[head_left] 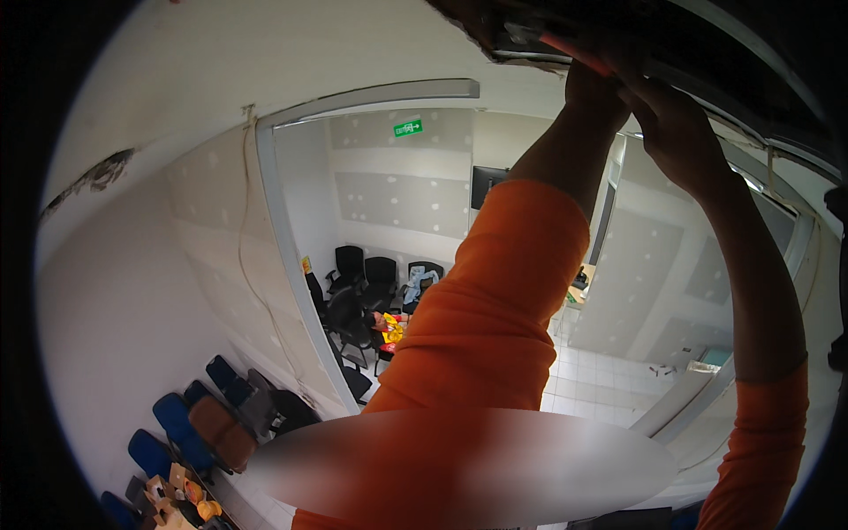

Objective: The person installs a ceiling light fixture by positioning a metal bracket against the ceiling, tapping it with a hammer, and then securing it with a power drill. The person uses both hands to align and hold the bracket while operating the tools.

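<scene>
Both arms, in orange sleeves, are raised to a dark opening [715, 49] in the ceiling at the top right. My left hand [594, 93] is closed on a red tool [574, 51], whose pale tip reaches into the shadowed opening. My right hand [671, 128] is beside and partly behind it, fingers curled up toward the same spot; what they grip is hidden in shadow. The opening has a ragged, damaged edge.
A metal partition frame [300, 265] opens onto a room with black chairs [349, 265], a green exit sign [408, 127] and a screen [486, 187]. Blue and brown chairs [221, 433] line the lower left, beside cardboard boxes [172, 495]. A cable [243, 221] hangs along the left wall.
</scene>
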